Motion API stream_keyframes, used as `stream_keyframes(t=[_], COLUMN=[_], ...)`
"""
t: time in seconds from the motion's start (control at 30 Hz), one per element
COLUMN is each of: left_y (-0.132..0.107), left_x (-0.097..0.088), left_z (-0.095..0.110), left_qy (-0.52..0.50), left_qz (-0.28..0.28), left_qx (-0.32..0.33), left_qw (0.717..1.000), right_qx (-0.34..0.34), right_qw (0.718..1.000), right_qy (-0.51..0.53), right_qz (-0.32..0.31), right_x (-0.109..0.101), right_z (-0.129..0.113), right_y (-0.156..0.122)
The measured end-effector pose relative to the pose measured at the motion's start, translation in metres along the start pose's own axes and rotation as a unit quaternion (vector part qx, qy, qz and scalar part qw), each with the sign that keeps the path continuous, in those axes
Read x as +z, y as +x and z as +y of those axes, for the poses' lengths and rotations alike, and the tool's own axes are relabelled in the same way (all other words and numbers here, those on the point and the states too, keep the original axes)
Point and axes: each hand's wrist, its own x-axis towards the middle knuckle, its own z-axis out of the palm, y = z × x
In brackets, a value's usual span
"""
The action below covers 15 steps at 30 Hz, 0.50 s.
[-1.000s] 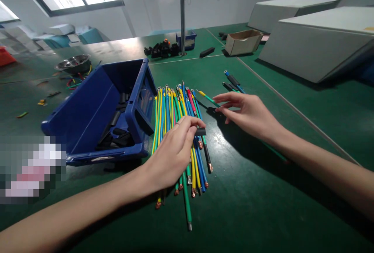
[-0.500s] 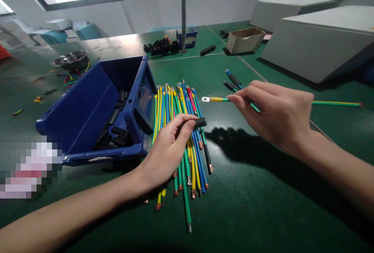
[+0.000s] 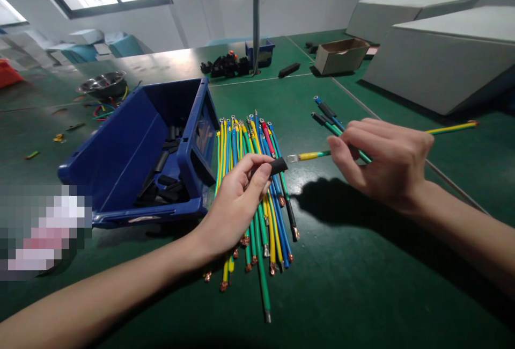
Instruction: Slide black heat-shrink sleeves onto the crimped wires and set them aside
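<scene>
My left hand (image 3: 237, 201) pinches a short black sleeve (image 3: 278, 166) between thumb and fingers, above a bundle of coloured wires (image 3: 249, 177) lying on the green table. My right hand (image 3: 382, 161) grips a yellow-green wire (image 3: 311, 154) and holds it level. The wire's metal lug tip points left and sits just right of the sleeve's open end. The wire's far end sticks out to the right behind my right hand.
A tilted blue bin (image 3: 140, 150) with several black sleeves inside stands left of the bundle. Two finished wires (image 3: 325, 115) lie beyond my right hand. A cardboard box (image 3: 340, 55), grey cabinets (image 3: 438, 59), a steel bowl (image 3: 102, 83) and a pole (image 3: 257, 16) stand farther back.
My right hand picked a yellow-green wire off the table, lifted it and brought its lug tip left and down to the sleeve. My left hand raised the sleeve slightly.
</scene>
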Motion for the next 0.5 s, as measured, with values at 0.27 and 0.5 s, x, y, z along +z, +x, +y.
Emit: stream_keyframes(t=[0.27, 0.5], left_y=[0.0002, -0.0011], left_x=[0.0020, 0.0013], left_z=[0.0045, 0.0052], left_qy=[0.002, 0.035], left_qz=[-0.032, -0.028], left_qx=[0.010, -0.002], left_qw=[0.999, 0.999], right_qx=[-0.019, -0.030], right_qw=[1.000, 0.999], right_qy=[0.004, -0.007], right_qz=[0.005, -0.015], right_x=[0.0049, 0.0042], right_z=[-0.0042, -0.0087], right_y=[-0.0027, -0.0014])
